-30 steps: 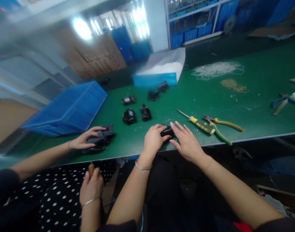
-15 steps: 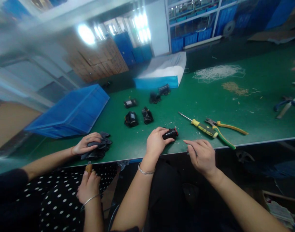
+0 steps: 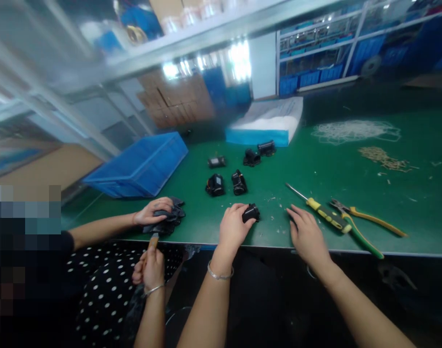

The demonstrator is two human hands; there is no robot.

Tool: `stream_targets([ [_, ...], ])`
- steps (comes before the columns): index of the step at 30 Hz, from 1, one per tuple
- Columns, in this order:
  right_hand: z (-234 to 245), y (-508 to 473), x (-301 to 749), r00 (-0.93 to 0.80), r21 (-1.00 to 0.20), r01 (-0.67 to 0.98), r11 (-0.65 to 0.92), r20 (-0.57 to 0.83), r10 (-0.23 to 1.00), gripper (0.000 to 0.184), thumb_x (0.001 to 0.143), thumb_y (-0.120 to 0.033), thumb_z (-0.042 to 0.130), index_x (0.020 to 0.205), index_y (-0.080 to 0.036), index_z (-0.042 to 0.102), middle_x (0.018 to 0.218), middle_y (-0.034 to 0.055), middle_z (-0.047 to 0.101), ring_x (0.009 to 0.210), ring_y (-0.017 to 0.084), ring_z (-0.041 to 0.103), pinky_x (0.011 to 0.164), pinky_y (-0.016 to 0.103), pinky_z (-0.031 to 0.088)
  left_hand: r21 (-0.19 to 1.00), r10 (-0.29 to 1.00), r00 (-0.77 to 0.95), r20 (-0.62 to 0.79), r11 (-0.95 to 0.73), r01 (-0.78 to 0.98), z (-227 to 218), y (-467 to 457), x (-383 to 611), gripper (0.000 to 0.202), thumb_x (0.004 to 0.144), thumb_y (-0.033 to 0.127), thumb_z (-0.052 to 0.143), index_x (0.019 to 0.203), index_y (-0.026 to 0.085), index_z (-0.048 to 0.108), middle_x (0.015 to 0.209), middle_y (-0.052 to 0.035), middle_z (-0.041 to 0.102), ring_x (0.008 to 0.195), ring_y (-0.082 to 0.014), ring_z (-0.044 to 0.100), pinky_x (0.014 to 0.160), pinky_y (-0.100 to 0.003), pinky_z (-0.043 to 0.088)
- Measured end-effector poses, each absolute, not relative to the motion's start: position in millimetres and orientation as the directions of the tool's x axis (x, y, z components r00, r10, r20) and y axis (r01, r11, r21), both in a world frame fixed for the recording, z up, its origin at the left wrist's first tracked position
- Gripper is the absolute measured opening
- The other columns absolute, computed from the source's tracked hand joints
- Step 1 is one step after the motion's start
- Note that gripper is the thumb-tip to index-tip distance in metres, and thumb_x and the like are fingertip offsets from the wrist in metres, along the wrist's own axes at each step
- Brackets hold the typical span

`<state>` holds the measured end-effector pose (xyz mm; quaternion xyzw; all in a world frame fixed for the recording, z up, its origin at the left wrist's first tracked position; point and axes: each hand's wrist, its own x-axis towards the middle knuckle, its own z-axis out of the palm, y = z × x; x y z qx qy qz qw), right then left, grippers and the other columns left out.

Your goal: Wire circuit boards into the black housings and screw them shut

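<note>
Near the front edge of the bench, my left hand (image 3: 234,226) is closed round a short black cylindrical plastic part (image 3: 251,212), whose ribbed end points right. My right hand (image 3: 309,235) is a little way right of that part, over the bench edge. Its fingers are stretched out, with a gap to the thumb; a dark patch under them is too unclear to name. A yellow-and-black screwdriver (image 3: 327,215) is the tool nearest it, beside cutting pliers (image 3: 365,224) with yellow and green handles.
Several similar black parts, among them one (image 3: 238,182), stand beyond my left hand. A blue crate (image 3: 137,166) is at the left. A co-worker's hand (image 3: 157,211) rests on dark pieces; the other holds a wooden-handled tool (image 3: 153,240). White loops (image 3: 356,131) and tan bits (image 3: 382,158) lie at right.
The view has shifted, so the bench sits lower and further right. The black part has turned in my left hand; its red end no longer shows. My right fingers have straightened from a curl.
</note>
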<state>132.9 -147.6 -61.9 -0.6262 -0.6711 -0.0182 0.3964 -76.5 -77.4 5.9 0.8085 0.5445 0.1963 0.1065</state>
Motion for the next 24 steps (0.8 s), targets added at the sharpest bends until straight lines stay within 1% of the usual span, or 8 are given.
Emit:
stream_targets([
  [5,-69,-146,136,0.079,-0.439,0.870,0.224,0.572,0.816,0.033,0.090,-0.021,0.042,0.118,-0.016,0.059,0.125,0.0133,0.056,0.116,0.027,0.049,0.101,0.049,0.041,0.384,0.961,0.162,0.223,-0.239,0.892,21,-99,-142,0.044,0.081,0.047,0.060,0.120,0.028,0.057,0.114,-0.0088,0.059,0.106,-0.0251,0.054,0.096,-0.045,0.042],
  [10,-74,-148,141,0.049,-0.407,0.885,0.226,0.564,0.824,0.036,0.089,-0.027,0.042,0.119,-0.015,0.059,0.128,0.0130,0.054,0.117,0.029,0.050,0.104,0.049,0.037,0.400,0.976,-0.053,0.213,-0.037,0.916,26,-123,-232,0.049,0.081,0.052,0.055,0.126,0.032,0.052,0.109,-0.0069,0.059,0.105,-0.0262,0.055,0.099,-0.048,0.041],
  [14,-67,-150,142,0.035,-0.392,0.897,0.202,0.520,0.853,0.043,0.088,-0.033,0.039,0.121,-0.013,0.059,0.130,0.0136,0.053,0.117,0.033,0.049,0.104,0.050,0.036,0.435,0.964,-0.184,0.194,0.083,0.896,15,-127,-266,0.048,0.081,0.049,0.056,0.126,0.031,0.051,0.103,-0.0068,0.061,0.105,-0.0275,0.056,0.101,-0.050,0.040],
  [17,-60,-153,142,0.015,-0.376,0.905,0.199,0.496,0.868,0.046,0.088,-0.036,0.038,0.121,-0.010,0.059,0.130,0.0155,0.052,0.118,0.036,0.049,0.105,0.051,0.035,0.499,0.944,-0.256,0.211,0.121,0.858,-6,-131,-247,0.052,0.079,0.045,0.061,0.127,0.030,0.050,0.101,-0.0072,0.062,0.108,-0.0291,0.056,0.099,-0.050,0.043],
  [19,-58,-154,142,-0.004,-0.360,0.909,0.209,0.494,0.869,0.048,0.087,-0.037,0.038,0.120,-0.008,0.059,0.129,0.0167,0.053,0.117,0.036,0.049,0.105,0.051,0.035,0.579,0.882,-0.371,0.291,0.147,0.802,-25,-135,-221,0.059,0.077,0.041,0.064,0.132,0.029,0.044,0.110,-0.0097,0.060,0.114,-0.0305,0.052,0.098,-0.051,0.043],
  [20,-59,-153,143,-0.007,-0.356,0.911,0.210,0.494,0.869,0.049,0.087,-0.038,0.037,0.119,-0.008,0.059,0.129,0.0169,0.053,0.117,0.037,0.049,0.106,0.051,0.034,0.595,0.866,-0.397,0.302,0.154,0.789,-33,-137,-206,0.066,0.076,0.040,0.066,0.135,0.029,0.039,0.116,-0.0114,0.058,0.118,-0.0310,0.049,0.099,-0.051,0.043],
  [22,-61,-152,144,-0.008,-0.349,0.914,0.208,0.496,0.868,0.051,0.086,-0.039,0.036,0.119,-0.008,0.060,0.130,0.0167,0.052,0.116,0.037,0.050,0.106,0.051,0.035,0.620,0.840,-0.443,0.313,0.172,0.765,-47,-139,-182,0.079,0.074,0.037,0.068,0.142,0.025,0.028,0.129,-0.0156,0.050,0.125,-0.0323,0.042,0.103,-0.052,0.040],
  [24,-64,-152,145,-0.005,-0.351,0.914,0.204,0.492,0.871,0.052,0.086,-0.040,0.037,0.120,-0.008,0.060,0.132,0.0158,0.052,0.117,0.037,0.049,0.106,0.051,0.034,0.650,0.799,-0.497,0.338,0.184,0.737,-54,-140,-166,0.089,0.075,0.034,0.068,0.146,0.022,0.016,0.138,-0.0177,0.041,0.131,-0.0321,0.035,0.107,-0.053,0.036],
])
